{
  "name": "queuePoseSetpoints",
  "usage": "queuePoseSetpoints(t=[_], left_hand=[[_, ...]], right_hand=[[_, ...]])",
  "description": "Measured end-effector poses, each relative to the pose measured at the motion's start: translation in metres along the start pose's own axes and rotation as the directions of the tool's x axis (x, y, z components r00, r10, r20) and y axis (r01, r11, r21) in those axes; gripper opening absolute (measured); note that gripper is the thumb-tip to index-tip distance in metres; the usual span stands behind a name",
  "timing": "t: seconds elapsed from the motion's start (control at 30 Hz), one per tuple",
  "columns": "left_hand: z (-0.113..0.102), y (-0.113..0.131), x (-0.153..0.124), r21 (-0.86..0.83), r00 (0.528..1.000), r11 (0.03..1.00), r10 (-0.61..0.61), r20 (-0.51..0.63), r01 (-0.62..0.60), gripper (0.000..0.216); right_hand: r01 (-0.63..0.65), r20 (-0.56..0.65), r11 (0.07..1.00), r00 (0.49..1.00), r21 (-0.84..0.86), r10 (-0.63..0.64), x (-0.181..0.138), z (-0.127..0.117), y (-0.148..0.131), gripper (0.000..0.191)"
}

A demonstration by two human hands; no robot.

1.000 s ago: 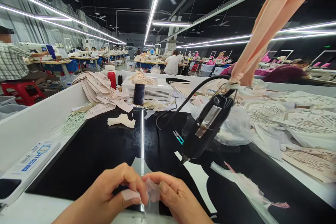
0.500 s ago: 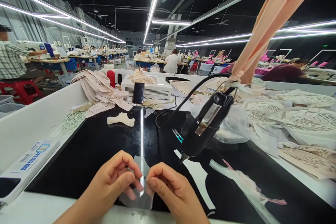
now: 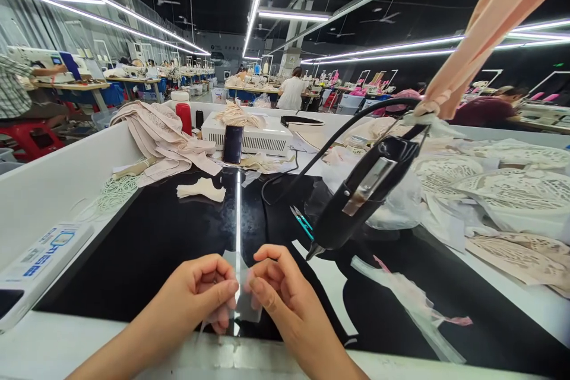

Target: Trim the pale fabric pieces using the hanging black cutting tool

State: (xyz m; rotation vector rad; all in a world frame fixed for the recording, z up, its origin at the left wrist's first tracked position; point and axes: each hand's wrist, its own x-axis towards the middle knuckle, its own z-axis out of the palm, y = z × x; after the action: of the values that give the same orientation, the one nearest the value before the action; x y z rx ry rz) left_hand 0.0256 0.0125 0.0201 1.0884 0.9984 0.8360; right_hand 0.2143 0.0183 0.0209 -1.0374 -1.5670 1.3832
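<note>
Both hands are close together low over the black board. My left hand (image 3: 202, 291) has its thumb pressed to its curled fingers, pinching a thin translucent piece of sheer material (image 3: 250, 313). Thumb and fingertips of my right hand (image 3: 285, 297) pinch the same piece from the other side. The piece hangs between and below the hands, partly hidden by the fingers. A white curved paper-like template (image 3: 332, 285) lies to the right of my right hand. Above it hangs a black corded tool with a tapered tip (image 3: 365, 193), tied to a peach cloth strap (image 3: 472, 47).
Teal-handled thread snips (image 3: 303, 222) lie left of the hanging tool. A cream fabric piece (image 3: 201, 189), a phone (image 3: 233, 143) and a white box (image 3: 265, 138) stand or lie farther back. Sheer strips (image 3: 414, 309) and lace pieces (image 3: 512, 190) are at right. Several people work beyond.
My left fingers have closed into a pinch, and the sheer piece is lifted between the hands. The view has shifted slightly; the hanging tool sits farther right.
</note>
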Motion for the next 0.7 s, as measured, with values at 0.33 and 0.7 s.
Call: queuePoseSetpoints(t=[0.33,0.7], left_hand=[[-0.009,-0.004,0.011,0.186,0.987,0.982,0.056,-0.151,-0.027,0.030],[-0.023,-0.004,0.020,0.850,0.907,0.520,0.393,-0.152,-0.083,0.017]], right_hand=[[-0.023,-0.047,0.949,0.999,-0.315,0.008,0.005,-0.007,0.008,0.015],[0.092,0.000,0.765,0.993,-0.637,-0.119,0.023,-0.005,0.014,0.022]])
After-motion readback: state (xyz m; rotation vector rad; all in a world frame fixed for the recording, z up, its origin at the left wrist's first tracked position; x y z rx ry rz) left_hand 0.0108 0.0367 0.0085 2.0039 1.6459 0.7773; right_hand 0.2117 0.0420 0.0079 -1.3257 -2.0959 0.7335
